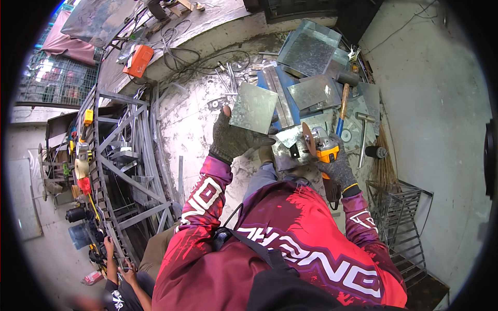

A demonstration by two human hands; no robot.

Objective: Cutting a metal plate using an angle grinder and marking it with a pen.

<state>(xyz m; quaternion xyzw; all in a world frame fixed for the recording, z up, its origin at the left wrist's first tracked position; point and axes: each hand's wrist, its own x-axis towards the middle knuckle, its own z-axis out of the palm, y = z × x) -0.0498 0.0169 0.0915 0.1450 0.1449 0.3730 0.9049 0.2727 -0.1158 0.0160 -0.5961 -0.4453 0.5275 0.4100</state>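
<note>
My left hand (232, 137), in a dark knit glove, grips a square piece of sheet metal (253, 108) by its lower edge, thumb at the left corner. My right hand (340, 168), gloved in grey, is wrapped round the body of an angle grinder (327, 149) with a yellow-orange housing. The grinder's brown disc (308, 139) stands on edge, to the right of the sheet and apart from it. Under the disc lies a small shiny metal piece (289, 137) by my feet. Whether the disc is spinning cannot be made out.
A mallet (343, 103) and a metal hammer (363, 137) lie at the right beside stacked sheet metal (309, 49). A steel rack (127, 171) with metal bars stands left. Cables (179, 54) and an orange box (138, 60) are behind. Another person's hands (127, 269) show lower left.
</note>
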